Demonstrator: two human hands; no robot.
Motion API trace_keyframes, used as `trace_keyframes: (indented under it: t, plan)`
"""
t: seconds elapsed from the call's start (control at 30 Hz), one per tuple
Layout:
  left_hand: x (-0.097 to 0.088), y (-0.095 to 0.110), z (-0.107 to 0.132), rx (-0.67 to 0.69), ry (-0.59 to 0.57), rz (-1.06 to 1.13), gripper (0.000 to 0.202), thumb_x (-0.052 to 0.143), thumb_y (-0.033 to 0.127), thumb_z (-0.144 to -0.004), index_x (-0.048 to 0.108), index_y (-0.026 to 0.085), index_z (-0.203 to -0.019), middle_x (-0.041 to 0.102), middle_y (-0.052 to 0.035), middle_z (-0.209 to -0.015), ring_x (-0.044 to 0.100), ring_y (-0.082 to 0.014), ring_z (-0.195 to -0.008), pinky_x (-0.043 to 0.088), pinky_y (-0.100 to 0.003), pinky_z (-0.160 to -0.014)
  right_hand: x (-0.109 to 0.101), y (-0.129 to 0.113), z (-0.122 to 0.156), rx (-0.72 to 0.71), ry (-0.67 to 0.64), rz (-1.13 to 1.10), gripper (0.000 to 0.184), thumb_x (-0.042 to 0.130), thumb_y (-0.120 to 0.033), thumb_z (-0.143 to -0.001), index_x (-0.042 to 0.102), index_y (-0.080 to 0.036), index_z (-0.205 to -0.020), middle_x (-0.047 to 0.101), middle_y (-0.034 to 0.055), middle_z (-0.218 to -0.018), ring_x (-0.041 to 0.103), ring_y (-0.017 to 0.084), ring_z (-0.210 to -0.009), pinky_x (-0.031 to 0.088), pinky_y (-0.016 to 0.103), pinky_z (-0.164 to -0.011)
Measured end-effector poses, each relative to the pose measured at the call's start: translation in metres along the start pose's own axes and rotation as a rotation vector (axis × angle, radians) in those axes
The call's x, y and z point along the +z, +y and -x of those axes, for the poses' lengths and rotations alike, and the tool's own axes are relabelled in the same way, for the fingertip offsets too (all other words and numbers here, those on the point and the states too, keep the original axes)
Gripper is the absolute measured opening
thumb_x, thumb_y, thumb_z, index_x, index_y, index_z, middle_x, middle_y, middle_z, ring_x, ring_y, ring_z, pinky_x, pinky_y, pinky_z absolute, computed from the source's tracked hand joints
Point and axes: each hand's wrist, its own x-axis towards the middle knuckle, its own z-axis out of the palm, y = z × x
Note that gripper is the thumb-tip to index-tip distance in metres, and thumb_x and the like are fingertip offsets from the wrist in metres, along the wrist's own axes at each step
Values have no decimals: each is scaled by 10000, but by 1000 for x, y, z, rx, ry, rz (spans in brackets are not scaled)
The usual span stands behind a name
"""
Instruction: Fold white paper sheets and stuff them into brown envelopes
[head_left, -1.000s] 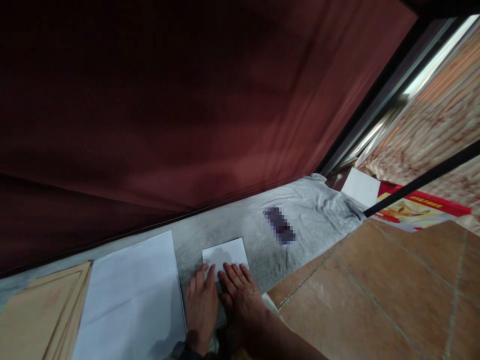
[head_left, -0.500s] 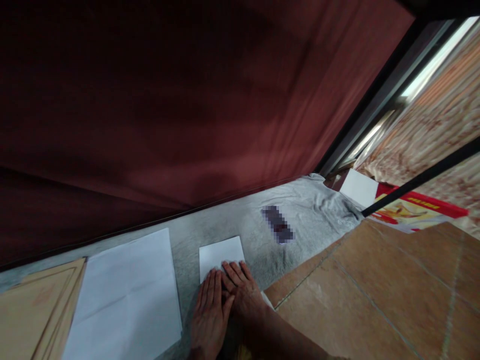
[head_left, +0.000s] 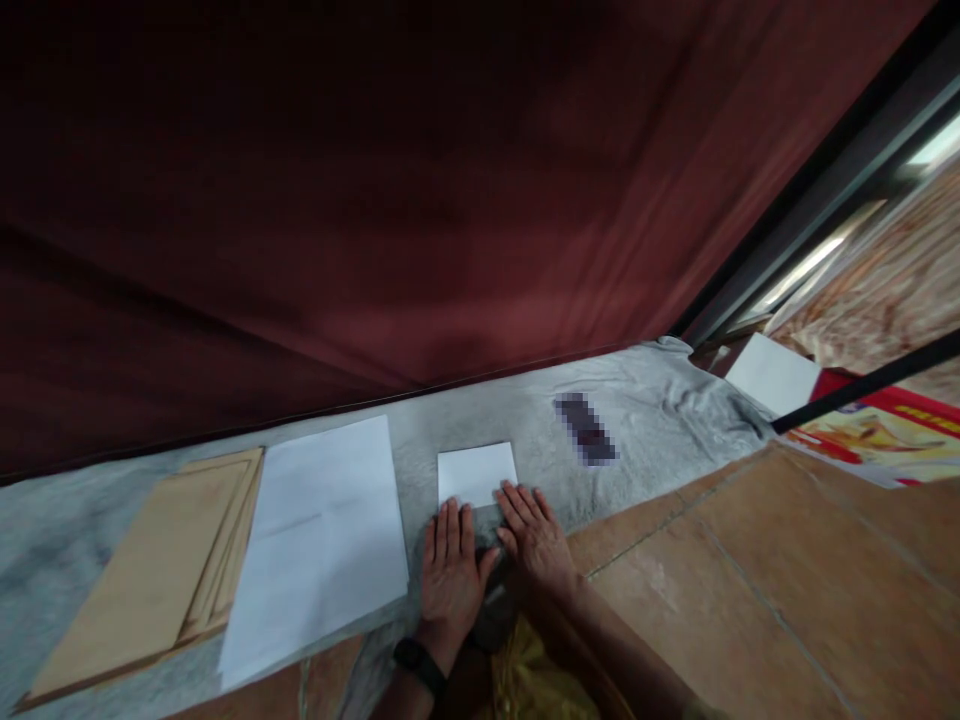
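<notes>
My left hand (head_left: pixel 451 572) lies flat on the grey cloth (head_left: pixel 652 410), fingers stretched out, its fingertips at the near edge of a small folded white paper (head_left: pixel 477 472). My right hand (head_left: pixel 537 535) also lies flat and open just right of it, fingertips touching the paper's near right corner. A black band sits on my left wrist. Neither hand holds anything.
A stack of white sheets (head_left: pixel 319 545) lies left of the hands, with tan envelopes (head_left: pixel 150 575) further left. A dark blurred object (head_left: pixel 586 430) rests on the cloth to the right. Another white sheet (head_left: pixel 772 373) and a red printed box (head_left: pixel 885 435) lie far right. A dark red curtain (head_left: pixel 375 200) hangs behind.
My hands have drawn back toward the paper's near edge and moved slightly apart. The view has shifted left, showing more of the tan envelopes.
</notes>
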Motion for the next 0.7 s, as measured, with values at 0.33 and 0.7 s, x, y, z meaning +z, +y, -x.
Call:
trace_keyframes:
  t: [0.33, 0.7]
  plan:
    - [-5, 2, -6, -22, -34, 9, 601, 449, 481, -955, 506, 108, -1423, 455, -204, -1533, 373, -324, -1462, 319, -537, -1191, -7, 9, 5, 13, -17, 6, 562, 410, -344, -1050, 295, -167, -1571, 421, 117, -1565, 388, 245, -1447, 332, 475, -1188]
    - [-8, 18, -25, 94, -94, 89, 581, 481, 368, -948, 457, 121, -1474, 426, -148, -1565, 367, -291, -1468, 333, -471, -1205, -15, 21, -17, 78, -25, -134, 428, 340, -285, -1059, 545, -167, -1415, 568, 122, -1443, 482, 232, -1377, 363, 492, -1158]
